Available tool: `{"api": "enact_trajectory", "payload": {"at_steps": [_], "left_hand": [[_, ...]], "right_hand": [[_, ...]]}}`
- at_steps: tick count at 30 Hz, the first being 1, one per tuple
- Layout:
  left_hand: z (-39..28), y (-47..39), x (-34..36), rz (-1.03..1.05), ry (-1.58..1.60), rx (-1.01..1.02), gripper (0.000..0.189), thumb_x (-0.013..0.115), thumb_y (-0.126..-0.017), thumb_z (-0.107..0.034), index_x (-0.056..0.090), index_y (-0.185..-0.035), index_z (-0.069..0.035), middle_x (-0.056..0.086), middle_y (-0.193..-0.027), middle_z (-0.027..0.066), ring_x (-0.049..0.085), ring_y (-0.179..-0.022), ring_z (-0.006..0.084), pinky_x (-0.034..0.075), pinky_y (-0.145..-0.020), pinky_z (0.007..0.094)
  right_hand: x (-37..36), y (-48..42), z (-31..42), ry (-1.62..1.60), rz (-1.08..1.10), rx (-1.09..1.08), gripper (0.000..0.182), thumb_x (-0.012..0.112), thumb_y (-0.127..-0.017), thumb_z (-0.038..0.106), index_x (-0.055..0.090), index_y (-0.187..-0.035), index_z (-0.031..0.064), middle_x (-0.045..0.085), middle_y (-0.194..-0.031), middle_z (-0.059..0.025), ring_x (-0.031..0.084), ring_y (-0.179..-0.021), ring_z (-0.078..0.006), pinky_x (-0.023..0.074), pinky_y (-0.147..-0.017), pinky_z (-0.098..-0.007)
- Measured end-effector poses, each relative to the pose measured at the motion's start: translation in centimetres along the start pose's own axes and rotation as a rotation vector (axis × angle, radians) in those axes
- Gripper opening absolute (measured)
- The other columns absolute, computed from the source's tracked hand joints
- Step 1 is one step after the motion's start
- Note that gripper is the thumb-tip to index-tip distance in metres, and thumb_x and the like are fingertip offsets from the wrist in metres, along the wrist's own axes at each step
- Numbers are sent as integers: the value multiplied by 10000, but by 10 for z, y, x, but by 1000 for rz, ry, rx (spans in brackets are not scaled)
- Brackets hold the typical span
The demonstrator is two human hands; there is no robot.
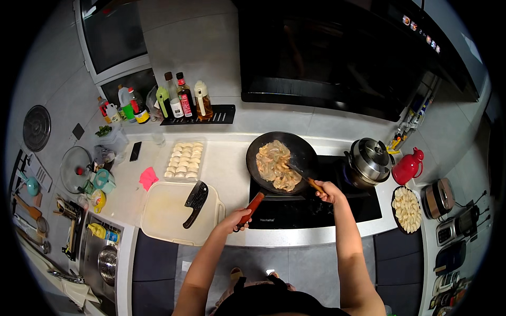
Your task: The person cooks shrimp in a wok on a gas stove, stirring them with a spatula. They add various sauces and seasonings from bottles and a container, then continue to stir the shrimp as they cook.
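Note:
My left hand [236,219] is closed around the reddish wooden handle [255,203] of a dark wok [304,152] over the black cooktop [284,217]. Pale, browned pieces of food [276,166] lie in the wok, mostly on its left side. In my right hand [331,192] is the wooden handle of a spatula [298,170], whose blade reaches into the food; its tip is hidden there. Left of the wok, a cleaver [197,200] with a dark handle rests on a cream cutting board [166,209].
A lidded steel pot [369,162] stands on the right burner, near a red jug [408,166] and a plate of dumplings [407,209]. Dumplings fill a clear tray [184,160] behind the board, beside a pink cloth [148,178]. Bottles line a wall shelf [223,114]; a range hood [316,91] hangs above.

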State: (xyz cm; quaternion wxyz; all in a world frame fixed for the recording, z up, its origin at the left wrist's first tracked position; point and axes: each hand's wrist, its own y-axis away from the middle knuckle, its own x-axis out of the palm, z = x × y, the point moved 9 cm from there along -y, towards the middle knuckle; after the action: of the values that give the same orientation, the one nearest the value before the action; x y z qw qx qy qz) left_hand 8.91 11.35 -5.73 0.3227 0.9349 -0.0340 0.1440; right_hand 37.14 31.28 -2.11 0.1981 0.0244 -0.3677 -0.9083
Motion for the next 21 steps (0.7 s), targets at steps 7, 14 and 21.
{"api": "enact_trajectory", "payload": {"at_steps": [7,14,21], "left_hand": [[-1,2,0,0,-19,-9,298,499,-872,-354,452,-1024,-102,512,-744,24,498,-492,76,282,-295,165],[1,-1,-5,1,-36,-15,276,486,-871,-377,454,-980,-125,522,-718,3,471,-450,69,238,-294,178],[-4,-2,-6,-9,-4,15,282,486,-873,-367,456,-1000,-117,525,-738,15,477,-450,78,243,-296,183]], "right_hand": [[13,22,16,505,-189,-474,258,595,-833,289,654,-990,94,590,-593,-66,499,-425,-113,388,-398,-259],[25,134,36,1256,-606,-816,359,676,-710,309,643,-1057,220,643,-752,-105,619,-675,-283,490,-605,-368],[18,233,60,1501,-731,-890,376,730,-618,180,676,-987,221,619,-703,-50,593,-627,-253,475,-576,-339]]}}
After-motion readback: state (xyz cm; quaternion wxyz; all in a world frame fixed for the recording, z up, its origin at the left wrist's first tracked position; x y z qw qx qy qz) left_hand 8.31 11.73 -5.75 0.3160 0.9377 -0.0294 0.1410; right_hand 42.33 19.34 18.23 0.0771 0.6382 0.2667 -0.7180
